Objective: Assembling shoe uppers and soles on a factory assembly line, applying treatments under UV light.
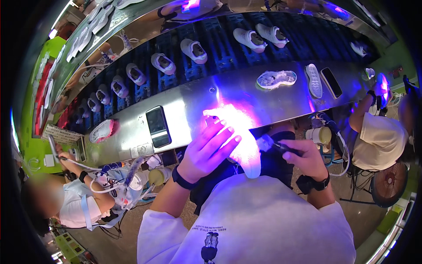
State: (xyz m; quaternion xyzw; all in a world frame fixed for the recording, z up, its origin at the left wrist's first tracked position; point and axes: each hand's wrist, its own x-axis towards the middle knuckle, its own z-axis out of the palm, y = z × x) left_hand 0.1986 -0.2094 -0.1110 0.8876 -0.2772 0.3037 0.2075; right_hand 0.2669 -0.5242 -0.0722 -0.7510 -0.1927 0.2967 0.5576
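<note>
My left hand (pixel 209 147) grips a shoe (pixel 248 158) above the near edge of the metal bench, fingers spread across its side. Glaring white and violet light washes out most of the shoe, so its details cannot be made out; its rounded end points down toward my chest. In my right hand (pixel 305 159) is a brush (pixel 281 146) with a dark handle. Its bluish bristles are beside the shoe's right side; whether they touch it, I cannot tell. Dark bands circle both my wrists.
Behind the metal bench (pixel 189 94), a dark slatted conveyor (pixel 220 46) carries several pale shoes. On the bench lie a black phone (pixel 158 126), a pale sole (pixel 276 79), a white sole (pixel 313 81) and another phone (pixel 331 82). Co-workers sit left and right; a tub (pixel 318 135) stands below.
</note>
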